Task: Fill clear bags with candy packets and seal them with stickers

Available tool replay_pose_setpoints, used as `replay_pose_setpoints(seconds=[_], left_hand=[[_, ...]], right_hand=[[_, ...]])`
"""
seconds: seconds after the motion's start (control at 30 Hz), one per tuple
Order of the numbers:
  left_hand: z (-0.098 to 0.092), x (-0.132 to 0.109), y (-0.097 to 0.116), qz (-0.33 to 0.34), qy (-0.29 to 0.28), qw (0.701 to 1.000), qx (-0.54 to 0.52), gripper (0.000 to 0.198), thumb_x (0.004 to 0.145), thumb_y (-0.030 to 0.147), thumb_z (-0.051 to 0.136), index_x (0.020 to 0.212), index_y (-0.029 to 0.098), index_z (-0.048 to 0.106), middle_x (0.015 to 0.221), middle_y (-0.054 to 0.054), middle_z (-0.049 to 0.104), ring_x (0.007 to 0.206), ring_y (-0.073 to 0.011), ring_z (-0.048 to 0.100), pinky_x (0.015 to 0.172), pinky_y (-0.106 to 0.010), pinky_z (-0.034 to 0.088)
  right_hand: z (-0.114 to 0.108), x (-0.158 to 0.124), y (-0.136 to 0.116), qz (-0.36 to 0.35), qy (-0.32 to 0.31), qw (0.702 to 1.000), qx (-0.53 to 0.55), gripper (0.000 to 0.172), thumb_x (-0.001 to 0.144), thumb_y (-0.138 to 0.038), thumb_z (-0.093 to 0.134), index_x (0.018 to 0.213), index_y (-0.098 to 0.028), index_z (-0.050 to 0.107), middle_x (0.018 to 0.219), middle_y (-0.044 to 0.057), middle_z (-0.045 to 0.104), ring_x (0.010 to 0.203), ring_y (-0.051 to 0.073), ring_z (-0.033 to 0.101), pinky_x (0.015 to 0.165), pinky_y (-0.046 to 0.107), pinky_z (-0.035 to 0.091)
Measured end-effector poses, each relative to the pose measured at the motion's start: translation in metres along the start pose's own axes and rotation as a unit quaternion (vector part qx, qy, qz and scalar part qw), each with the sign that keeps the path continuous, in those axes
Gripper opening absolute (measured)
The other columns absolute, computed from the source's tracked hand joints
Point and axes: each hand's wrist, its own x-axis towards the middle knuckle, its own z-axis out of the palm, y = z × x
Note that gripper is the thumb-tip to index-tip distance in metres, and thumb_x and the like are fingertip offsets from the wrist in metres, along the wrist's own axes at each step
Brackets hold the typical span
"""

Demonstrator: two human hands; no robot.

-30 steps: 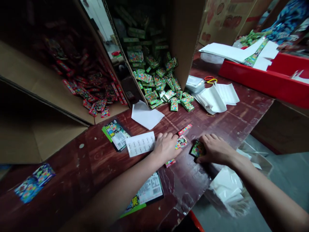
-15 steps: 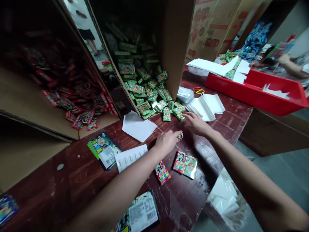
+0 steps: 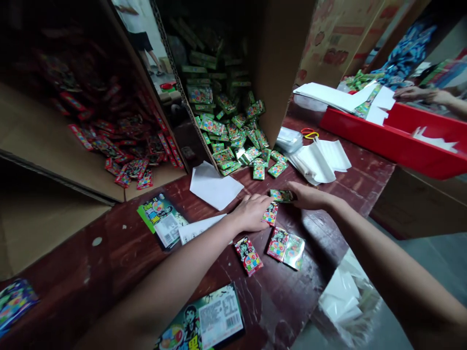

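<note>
My left hand (image 3: 251, 213) is closed on a small red candy box (image 3: 270, 214) at the middle of the table. Close beside it, my right hand (image 3: 304, 195) grips a small green candy box (image 3: 280, 196) between thumb and fingers. The two boxes nearly meet; whether they touch, I cannot tell. Just below lie a red box (image 3: 278, 243) and a green box (image 3: 294, 251), side by side. Another red box (image 3: 248, 255) lies apart to their left, under my left wrist. Loose green boxes (image 3: 259, 170) have spilled in front of the carton.
One tall carton (image 3: 277, 58) holds green boxes; another carton (image 3: 32, 131) holds red ones. Printed pouches (image 3: 164, 218), white paper (image 3: 215, 187), plastic sleeves (image 3: 315, 158) and scissors (image 3: 310, 133) lie around. At right stand a red tray (image 3: 357, 136) and another person's hands (image 3: 419, 95).
My right hand has drawn back from the loose green boxes with one in its grip, bringing it next to the red box in my left hand. The camera view has shifted slightly.
</note>
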Motion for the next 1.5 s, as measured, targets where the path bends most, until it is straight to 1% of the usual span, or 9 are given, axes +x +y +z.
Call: replay_pose_setpoints(seconds=[0.17,0.27,0.4,0.53,0.77,0.9,1.2,1.4,1.5], left_hand=[[0.017,-0.003,0.007,-0.079,0.026,0.997,0.008,0.080,0.070,0.056,0.070,0.136,0.017,0.049,0.128,-0.015,0.055,0.120,-0.0360,0.050,0.103,-0.051,0.039],[0.020,-0.008,0.012,-0.102,0.035,0.994,0.012,0.073,0.072,0.058,0.068,0.132,0.018,0.052,0.124,-0.014,0.055,0.116,-0.0354,0.051,0.101,-0.051,0.040],[0.018,-0.013,0.014,-0.111,0.035,0.993,0.017,0.069,0.073,0.054,0.069,0.131,0.020,0.052,0.124,-0.013,0.055,0.116,-0.0338,0.052,0.100,-0.049,0.041],[0.019,-0.014,0.015,-0.113,0.032,0.993,0.020,0.070,0.073,0.055,0.071,0.132,0.022,0.052,0.125,-0.012,0.055,0.116,-0.0346,0.052,0.100,-0.050,0.041],[0.008,-0.031,0.014,-0.115,0.046,0.992,0.008,0.094,0.075,0.060,0.073,0.150,0.019,0.034,0.146,-0.015,0.047,0.131,-0.0350,0.044,0.109,-0.049,0.035],[-0.006,-0.072,0.019,-0.085,0.068,0.994,-0.025,0.066,0.081,0.053,0.071,0.137,0.026,0.049,0.142,-0.008,0.052,0.130,-0.0282,0.046,0.109,-0.042,0.035],[0.023,-0.134,0.059,-0.211,0.070,0.975,-0.021,0.122,0.056,0.074,0.079,0.153,0.020,0.026,0.145,-0.015,0.048,0.132,-0.0370,0.042,0.110,-0.051,0.032],[0.024,-0.135,0.072,-0.207,0.072,0.975,-0.039,0.093,0.075,0.048,0.071,0.152,0.018,0.029,0.134,-0.014,0.055,0.124,-0.0340,0.046,0.107,-0.050,0.034],[0.023,-0.142,0.094,-0.189,0.080,0.977,-0.066,0.088,0.076,0.042,0.068,0.152,0.021,0.031,0.135,-0.012,0.054,0.121,-0.0323,0.047,0.110,-0.050,0.033]], right_hand=[[-0.001,-0.030,-0.003,0.005,-0.020,1.000,0.011,0.084,0.068,-0.018,0.071,0.146,-0.018,0.040,0.128,0.014,0.054,0.116,0.029,0.056,0.098,0.039,0.047],[0.007,-0.033,-0.003,0.025,-0.026,0.999,0.013,0.095,0.072,-0.028,0.073,0.155,-0.019,0.027,0.125,0.015,0.054,0.105,0.027,0.061,0.093,0.040,0.051],[0.013,-0.025,-0.004,0.030,-0.017,0.999,0.011,0.059,0.074,-0.029,0.072,0.130,-0.018,0.058,0.108,0.011,0.059,0.088,0.025,0.064,0.084,0.040,0.054],[0.014,-0.018,-0.003,0.000,0.036,0.999,0.023,0.032,0.080,-0.014,0.053,0.106,-0.021,0.070,0.121,0.011,0.057,0.110,0.025,0.062,0.097,0.040,0.052],[0.006,-0.047,0.014,0.003,0.086,0.996,0.029,0.069,0.080,-0.015,0.051,0.148,-0.022,0.044,0.155,0.015,0.037,0.145,0.032,0.035,0.115,0.056,0.036],[0.010,-0.058,0.005,-0.001,0.055,0.998,0.014,0.089,0.082,-0.043,0.068,0.156,-0.020,0.026,0.155,0.018,0.038,0.144,0.035,0.036,0.114,0.056,0.036],[0.019,-0.009,-0.027,-0.062,-0.006,0.998,-0.007,0.100,0.072,-0.055,0.077,0.152,-0.014,0.033,0.140,0.019,0.054,0.128,0.035,0.053,0.108,0.050,0.043],[-0.003,0.041,-0.003,0.010,0.073,0.995,-0.073,0.098,0.079,-0.041,0.072,0.158,-0.014,0.019,0.158,0.021,0.030,0.146,0.041,0.027,0.116,0.057,0.027],[-0.001,0.064,0.005,0.039,0.085,0.990,-0.101,0.085,0.081,-0.032,0.071,0.154,-0.017,0.029,0.153,0.019,0.040,0.141,0.039,0.036,0.114,0.057,0.030]])
